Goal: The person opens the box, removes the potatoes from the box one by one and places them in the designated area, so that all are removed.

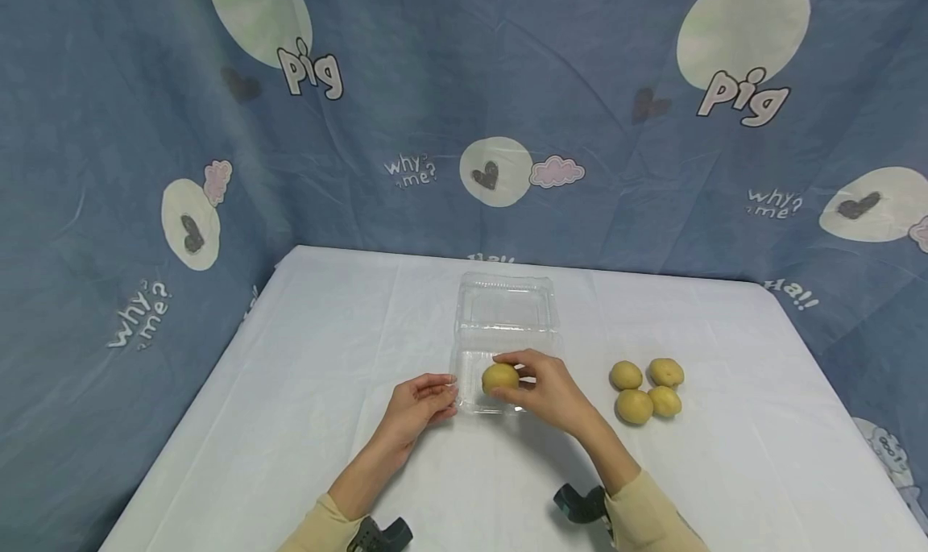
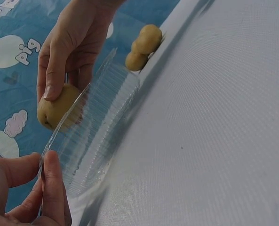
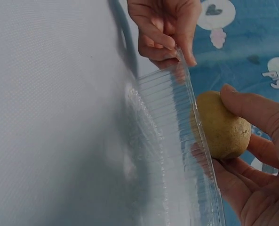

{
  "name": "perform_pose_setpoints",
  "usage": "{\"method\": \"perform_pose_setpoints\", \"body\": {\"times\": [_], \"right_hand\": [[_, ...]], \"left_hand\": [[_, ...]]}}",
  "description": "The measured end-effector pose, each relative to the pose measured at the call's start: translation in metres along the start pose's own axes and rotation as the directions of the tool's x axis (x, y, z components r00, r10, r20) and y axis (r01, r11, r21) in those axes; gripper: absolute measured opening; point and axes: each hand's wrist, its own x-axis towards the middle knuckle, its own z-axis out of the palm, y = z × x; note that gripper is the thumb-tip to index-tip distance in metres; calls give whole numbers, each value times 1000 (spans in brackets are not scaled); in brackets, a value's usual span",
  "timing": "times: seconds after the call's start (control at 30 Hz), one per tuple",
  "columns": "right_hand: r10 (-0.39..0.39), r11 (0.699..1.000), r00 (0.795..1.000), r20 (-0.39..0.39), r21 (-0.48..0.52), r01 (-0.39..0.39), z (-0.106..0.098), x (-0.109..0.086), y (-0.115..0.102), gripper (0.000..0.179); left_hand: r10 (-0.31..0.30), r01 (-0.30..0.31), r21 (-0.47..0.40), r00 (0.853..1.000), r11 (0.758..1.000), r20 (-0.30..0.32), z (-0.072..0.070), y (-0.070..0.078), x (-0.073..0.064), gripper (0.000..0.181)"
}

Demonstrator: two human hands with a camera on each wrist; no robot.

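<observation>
My right hand [image 1: 545,387] holds a round yellow-brown potato [image 1: 500,379] between thumb and fingers, over the near half of a clear plastic clamshell container [image 1: 471,367]. In the right wrist view, this potato [image 3: 221,125] is at the level of the container's rim, partly behind its clear wall. With thumb and fingers, my left hand [image 1: 419,407] pinches the container's left rim. The container's lid [image 1: 507,302] lies folded back, away from me. The left wrist view shows the pinched rim [image 2: 47,148] close up.
Several more potatoes [image 1: 634,407] lie clustered on the white-covered table [image 1: 304,334], right of the container. A blue printed cloth [image 1: 406,109] hangs behind the table and along its sides. Each wrist wears a dark camera mount [image 1: 580,504].
</observation>
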Motion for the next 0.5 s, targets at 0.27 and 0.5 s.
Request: {"method": "perform_pose_setpoints", "body": {"times": [0.27,0.5], "right_hand": [[5,1000,1000,-13,8,-5,-4,-6,1,45],[14,1000,1000,-15,11,-14,-6,-11,3,46]], "left_hand": [[2,-2,-5,1000,1000,-5,0,0,0,31],[3,-3,-6,1000,1000,1,0,0,0,32]]}}
